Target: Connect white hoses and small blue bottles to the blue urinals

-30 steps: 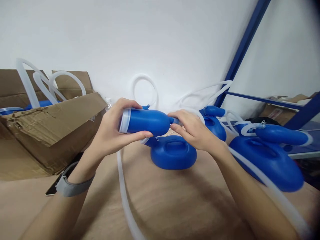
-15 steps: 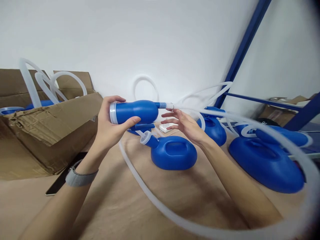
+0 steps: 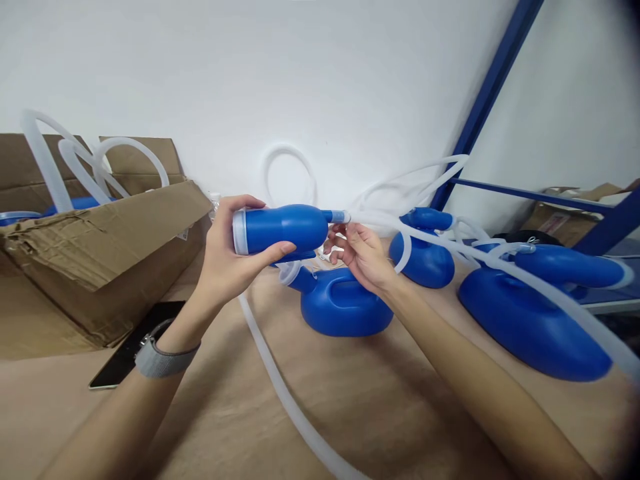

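My left hand is wrapped round a blue plastic urinal head, held sideways above the table with its clear rim in my palm. From its narrow right end, a white corrugated hose runs off to the right. A thin metal hose clamp circles the joint. My right hand has its thumb and fingers curled together just under the joint, pinching at the clamp. Below the hands stands a blue urinal bottle with a handle; a clear cap is at its neck.
To the left, a cardboard box holds blue parts and hoses. A black phone lies beside it. More blue bottles with heads and hoses stand at right, near a blue metal frame. A white wall rises behind.
My right hand's fingers have drawn in from spread to a pinch at the joint. The urinal head has shifted slightly right, and the hose's large loop at right has swung outward.
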`<state>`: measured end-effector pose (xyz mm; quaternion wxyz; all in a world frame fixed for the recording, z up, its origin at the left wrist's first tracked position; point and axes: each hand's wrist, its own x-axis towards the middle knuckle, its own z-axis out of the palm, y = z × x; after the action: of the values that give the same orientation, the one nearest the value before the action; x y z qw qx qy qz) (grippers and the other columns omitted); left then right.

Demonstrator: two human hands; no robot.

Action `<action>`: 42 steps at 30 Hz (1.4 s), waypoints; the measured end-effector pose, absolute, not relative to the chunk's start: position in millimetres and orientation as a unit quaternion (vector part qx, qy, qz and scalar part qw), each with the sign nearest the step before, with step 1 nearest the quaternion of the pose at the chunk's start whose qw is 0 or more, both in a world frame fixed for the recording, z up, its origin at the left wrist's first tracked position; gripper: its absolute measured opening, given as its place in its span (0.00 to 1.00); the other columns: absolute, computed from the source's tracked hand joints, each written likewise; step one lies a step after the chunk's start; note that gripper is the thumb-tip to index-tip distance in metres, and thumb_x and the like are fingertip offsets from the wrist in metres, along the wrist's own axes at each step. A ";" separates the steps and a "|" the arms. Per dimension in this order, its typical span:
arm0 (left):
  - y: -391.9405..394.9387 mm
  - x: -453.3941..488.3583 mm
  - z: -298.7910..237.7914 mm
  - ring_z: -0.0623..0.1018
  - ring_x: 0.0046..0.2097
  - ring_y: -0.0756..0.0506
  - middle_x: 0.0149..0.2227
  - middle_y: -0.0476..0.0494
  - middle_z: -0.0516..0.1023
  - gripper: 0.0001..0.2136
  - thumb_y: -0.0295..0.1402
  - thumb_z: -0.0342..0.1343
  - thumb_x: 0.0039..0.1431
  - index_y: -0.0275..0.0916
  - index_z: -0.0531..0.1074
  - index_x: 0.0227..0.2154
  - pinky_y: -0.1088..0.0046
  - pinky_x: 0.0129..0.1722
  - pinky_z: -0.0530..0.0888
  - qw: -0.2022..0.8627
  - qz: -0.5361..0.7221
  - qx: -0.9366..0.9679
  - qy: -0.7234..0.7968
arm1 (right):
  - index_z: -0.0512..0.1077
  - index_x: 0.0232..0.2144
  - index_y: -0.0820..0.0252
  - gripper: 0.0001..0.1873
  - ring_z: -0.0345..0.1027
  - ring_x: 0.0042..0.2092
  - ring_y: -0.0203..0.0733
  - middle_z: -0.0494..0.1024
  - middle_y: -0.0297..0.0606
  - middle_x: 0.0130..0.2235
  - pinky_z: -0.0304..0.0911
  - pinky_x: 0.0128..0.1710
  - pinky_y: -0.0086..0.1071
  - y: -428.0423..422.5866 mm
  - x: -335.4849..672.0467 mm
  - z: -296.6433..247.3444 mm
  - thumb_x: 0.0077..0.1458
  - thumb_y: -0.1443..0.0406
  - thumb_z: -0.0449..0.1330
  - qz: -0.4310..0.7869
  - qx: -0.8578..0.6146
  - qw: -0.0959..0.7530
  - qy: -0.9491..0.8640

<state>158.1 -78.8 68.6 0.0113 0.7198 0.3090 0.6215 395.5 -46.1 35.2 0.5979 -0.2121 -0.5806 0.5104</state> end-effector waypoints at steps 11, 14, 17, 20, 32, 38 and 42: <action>-76.1 156.4 63.9 0.79 0.49 0.37 0.47 0.45 0.78 0.28 0.45 0.76 0.48 0.50 0.69 0.48 0.51 0.50 0.76 -0.004 0.611 0.732 0.303 | 0.75 0.33 0.57 0.27 0.71 0.30 0.36 0.75 0.33 0.30 0.72 0.34 0.33 -51.3 380.0 31.8 0.53 0.40 0.69 0.427 -0.244 0.659 -0.570; -72.0 156.2 60.9 0.79 0.49 0.37 0.47 0.45 0.76 0.29 0.45 0.76 0.48 0.49 0.68 0.49 0.52 0.51 0.75 -0.017 0.602 0.744 0.289 | 0.75 0.31 0.57 0.27 0.69 0.29 0.35 0.73 0.32 0.29 0.71 0.33 0.32 -52.8 377.6 31.4 0.51 0.41 0.70 0.411 -0.247 0.675 -0.560; -67.7 155.5 59.6 0.79 0.49 0.38 0.46 0.46 0.75 0.29 0.44 0.76 0.48 0.48 0.67 0.49 0.54 0.51 0.76 -0.048 0.600 0.756 0.257 | 0.76 0.29 0.57 0.26 0.68 0.28 0.35 0.73 0.32 0.27 0.70 0.32 0.32 -54.6 376.6 32.2 0.52 0.42 0.71 0.397 -0.245 0.685 -0.560; -65.1 153.6 59.8 0.78 0.49 0.38 0.46 0.46 0.75 0.30 0.45 0.76 0.48 0.48 0.67 0.49 0.54 0.52 0.76 -0.087 0.595 0.767 0.223 | 0.77 0.30 0.58 0.25 0.68 0.28 0.35 0.73 0.33 0.27 0.70 0.32 0.32 -56.5 377.6 34.7 0.52 0.42 0.71 0.389 -0.261 0.679 -0.566; -63.8 149.3 57.9 0.77 0.51 0.37 0.47 0.45 0.75 0.30 0.48 0.76 0.48 0.48 0.66 0.49 0.52 0.53 0.76 -0.110 0.583 0.772 0.230 | 0.78 0.29 0.59 0.24 0.70 0.28 0.35 0.74 0.33 0.27 0.70 0.31 0.32 -61.9 386.0 43.9 0.53 0.45 0.71 0.383 -0.284 0.646 -0.596; -68.4 161.4 48.1 0.78 0.48 0.39 0.46 0.47 0.75 0.27 0.46 0.74 0.50 0.47 0.67 0.48 0.55 0.48 0.77 -0.017 0.616 0.726 0.305 | 0.77 0.28 0.58 0.24 0.69 0.27 0.36 0.74 0.33 0.26 0.70 0.31 0.33 -57.5 383.4 38.0 0.54 0.43 0.70 0.341 -0.279 0.662 -0.606; -67.4 163.8 46.0 0.78 0.48 0.39 0.45 0.48 0.75 0.27 0.46 0.74 0.48 0.47 0.68 0.47 0.57 0.48 0.77 0.000 0.615 0.716 0.331 | 0.78 0.29 0.58 0.24 0.69 0.27 0.36 0.75 0.33 0.27 0.71 0.32 0.33 -55.5 384.0 36.7 0.54 0.43 0.70 0.341 -0.282 0.665 -0.602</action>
<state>163.8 -67.4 46.0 0.0002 0.7157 0.3313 0.6148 384.0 -55.5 36.7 0.6647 -0.2821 -0.6021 0.3408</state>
